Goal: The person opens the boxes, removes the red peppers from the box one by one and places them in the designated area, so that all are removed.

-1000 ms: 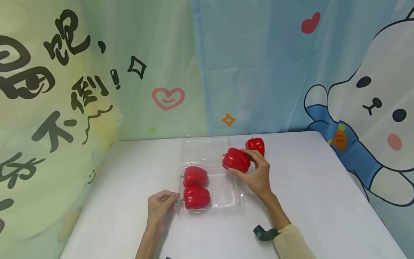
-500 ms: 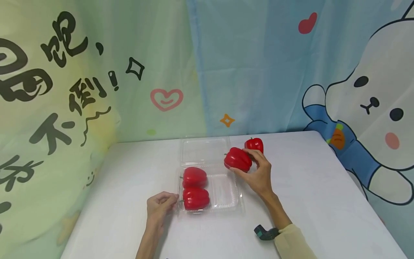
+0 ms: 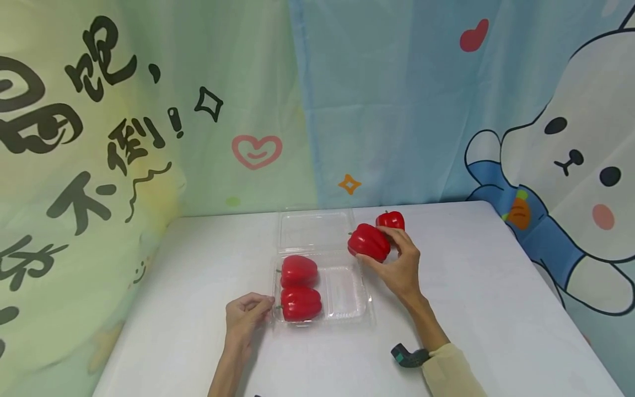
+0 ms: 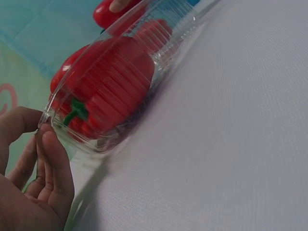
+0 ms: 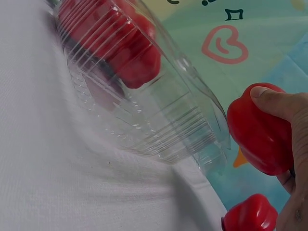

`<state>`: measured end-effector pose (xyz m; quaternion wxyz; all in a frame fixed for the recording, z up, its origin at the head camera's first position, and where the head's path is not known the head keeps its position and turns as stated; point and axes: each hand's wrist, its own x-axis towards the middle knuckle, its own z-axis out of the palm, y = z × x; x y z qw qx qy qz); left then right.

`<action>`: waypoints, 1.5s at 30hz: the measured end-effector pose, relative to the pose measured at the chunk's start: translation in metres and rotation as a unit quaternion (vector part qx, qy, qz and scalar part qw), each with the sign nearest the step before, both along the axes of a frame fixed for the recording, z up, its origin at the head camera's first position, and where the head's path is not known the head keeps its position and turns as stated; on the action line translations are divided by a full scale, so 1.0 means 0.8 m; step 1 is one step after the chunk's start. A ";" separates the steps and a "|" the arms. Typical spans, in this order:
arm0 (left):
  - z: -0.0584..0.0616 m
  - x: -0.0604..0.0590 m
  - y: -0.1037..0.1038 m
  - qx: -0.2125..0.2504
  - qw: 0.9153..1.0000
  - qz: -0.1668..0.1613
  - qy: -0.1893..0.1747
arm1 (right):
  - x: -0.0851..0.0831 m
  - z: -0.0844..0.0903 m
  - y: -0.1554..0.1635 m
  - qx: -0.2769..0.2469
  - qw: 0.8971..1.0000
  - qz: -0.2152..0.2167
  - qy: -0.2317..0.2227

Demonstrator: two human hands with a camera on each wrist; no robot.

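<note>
My right hand [image 3: 399,266] grips a red bell pepper [image 3: 369,242] between thumb and fingers, at the back right corner of a clear plastic clamshell box [image 3: 347,286]. In the right wrist view this held pepper [image 5: 262,130] is beside the box's rim, off the table. Two more red peppers, a rear one [image 3: 299,271] and a front one [image 3: 301,304], lie side by side in the left half of the box, stems to the left. My left hand [image 3: 246,317] pinches the box's left rim near the front; the left wrist view shows thumb and fingertips [image 4: 45,127] on the clear edge.
Another red pepper [image 3: 391,220] stands on the white table [image 3: 471,286] behind my right hand. The box's clear lid [image 3: 316,231] lies folded back toward the printed curtain [image 3: 377,110]. A dark strap end [image 3: 409,356] sticks out at the right wrist.
My right hand has moved slightly right and back with its pepper, away from the middle of the box. The left hand stays at the rim.
</note>
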<state>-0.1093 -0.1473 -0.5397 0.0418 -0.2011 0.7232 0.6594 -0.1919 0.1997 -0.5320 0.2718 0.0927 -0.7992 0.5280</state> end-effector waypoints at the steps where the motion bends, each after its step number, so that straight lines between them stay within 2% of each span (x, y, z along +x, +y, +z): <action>1: 0.000 0.000 0.000 0.000 1.000 0.000 0.000 | 0.000 0.001 0.001 0.001 1.000 -0.001 0.003; 22: -0.007 0.001 0.000 0.010 1.000 0.004 -0.004 | -0.001 0.000 0.014 0.002 1.000 -0.026 -0.011; 45: -0.003 -0.001 -0.001 0.017 1.000 0.006 0.007 | -0.006 0.007 0.025 -0.006 0.999 -0.042 -0.010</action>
